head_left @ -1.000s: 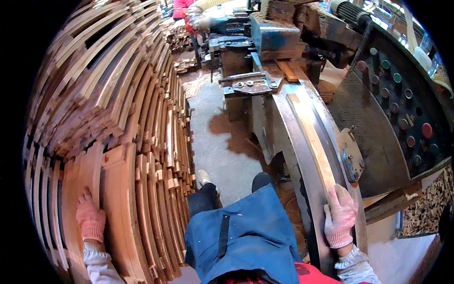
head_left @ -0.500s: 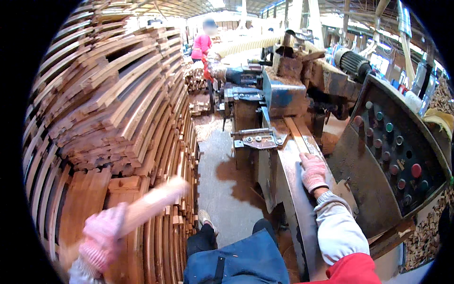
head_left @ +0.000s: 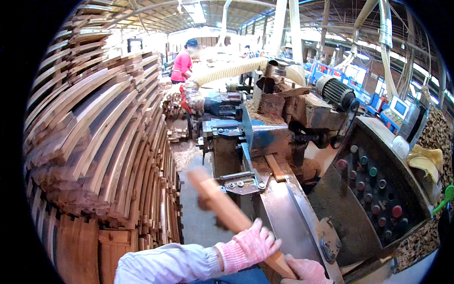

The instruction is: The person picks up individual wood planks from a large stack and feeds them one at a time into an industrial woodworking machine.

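Note:
A slightly curved wooden slat [head_left: 222, 201] slants across the front of the machine, its far end raised toward the left. Around its lower part my left hand [head_left: 250, 244], in a pinkish knit glove, is closed. My right hand [head_left: 306, 271], gloved alike, grips the slat's near end at the bottom of the picture; part of it is cut off. Ahead of both hands, a second wooden slat [head_left: 275, 168] lies on the metal infeed bed [head_left: 286, 208], its far end hidden under the machine's blue-grey housing [head_left: 265, 135].
Tall stacks of curved wooden slats [head_left: 99, 142] line the left side. At right stands a slanted control panel [head_left: 373, 184] with several buttons. A ribbed hose [head_left: 231, 71] and a motor [head_left: 335, 91] sit behind the housing. A person in pink [head_left: 181, 65] stands farther back.
My left hand has carried its slat from the stack rightward to the machine. My right hand has left the slat on the bed and taken the carried slat's near end. The view has shifted.

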`<state>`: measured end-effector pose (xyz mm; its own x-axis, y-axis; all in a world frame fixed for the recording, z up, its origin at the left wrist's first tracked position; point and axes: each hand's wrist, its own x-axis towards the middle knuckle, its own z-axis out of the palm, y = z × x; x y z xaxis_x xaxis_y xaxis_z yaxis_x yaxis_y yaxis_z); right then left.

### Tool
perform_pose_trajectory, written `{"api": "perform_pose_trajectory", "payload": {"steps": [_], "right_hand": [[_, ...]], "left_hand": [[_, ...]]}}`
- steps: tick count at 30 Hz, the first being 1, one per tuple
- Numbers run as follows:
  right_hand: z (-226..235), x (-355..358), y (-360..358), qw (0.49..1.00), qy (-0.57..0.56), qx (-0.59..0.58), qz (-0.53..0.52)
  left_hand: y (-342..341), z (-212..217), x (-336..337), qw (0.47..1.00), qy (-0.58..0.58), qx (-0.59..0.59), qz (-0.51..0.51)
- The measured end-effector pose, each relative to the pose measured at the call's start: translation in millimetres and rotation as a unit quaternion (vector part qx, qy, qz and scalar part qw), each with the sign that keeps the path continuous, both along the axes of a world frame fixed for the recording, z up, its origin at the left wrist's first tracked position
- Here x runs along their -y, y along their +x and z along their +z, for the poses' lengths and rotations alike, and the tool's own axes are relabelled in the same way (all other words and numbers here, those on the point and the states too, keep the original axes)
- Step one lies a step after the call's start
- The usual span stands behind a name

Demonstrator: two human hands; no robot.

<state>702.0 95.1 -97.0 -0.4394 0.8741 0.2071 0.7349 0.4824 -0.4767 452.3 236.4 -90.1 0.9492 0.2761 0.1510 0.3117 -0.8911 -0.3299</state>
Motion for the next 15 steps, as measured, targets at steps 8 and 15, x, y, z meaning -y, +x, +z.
{"api": "perform_pose_trajectory", "payload": {"steps": [8, 15], "right_hand": [[-73, 92, 39, 0.922, 0.046, 0.254, -0.287], [-107, -3, 43, 0.872, 0.194, 0.209, -0.398]], "left_hand": [[-13, 12, -15, 0.987, -0.027, 0.139, 0.080], [-160, 40, 91, 0.931, -0.045, 0.090, 0.350]]}}
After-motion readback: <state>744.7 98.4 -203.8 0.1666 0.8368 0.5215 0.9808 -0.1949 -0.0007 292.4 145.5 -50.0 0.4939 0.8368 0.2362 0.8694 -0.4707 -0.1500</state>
